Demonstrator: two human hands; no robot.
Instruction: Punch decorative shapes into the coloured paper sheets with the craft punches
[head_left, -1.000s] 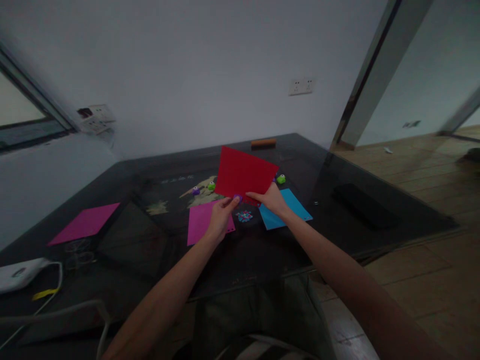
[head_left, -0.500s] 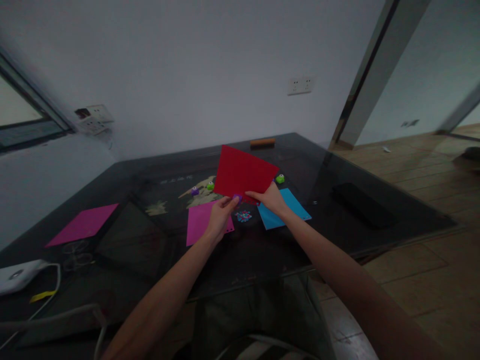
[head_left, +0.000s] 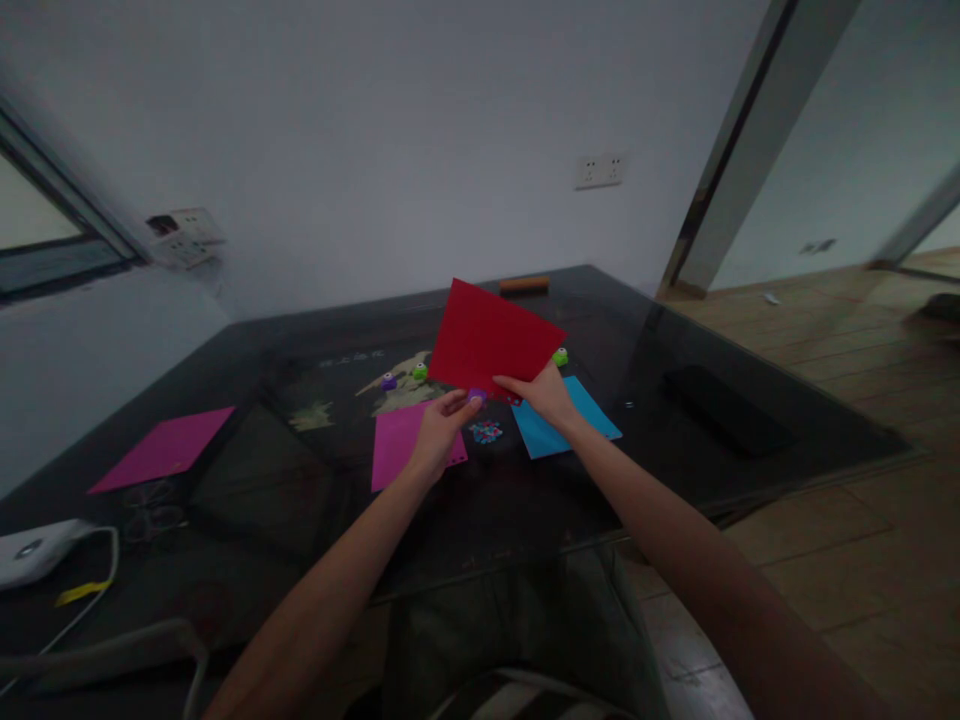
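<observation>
R hand (head_left: 546, 398) fingers pinch red paper (head_left: 491, 338) edge; L hand (head_left: 437, 430) grips purple punch (head_left: 475, 396).

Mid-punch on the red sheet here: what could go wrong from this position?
The red sheet is held off the table only at its near edge by the right hand; it may sag or slip in the small purple punch at the left hand, so the hole lands crooked. The pile of punched bits lies just under both hands, and a lowered wrist could scatter it over the dark table.
</observation>
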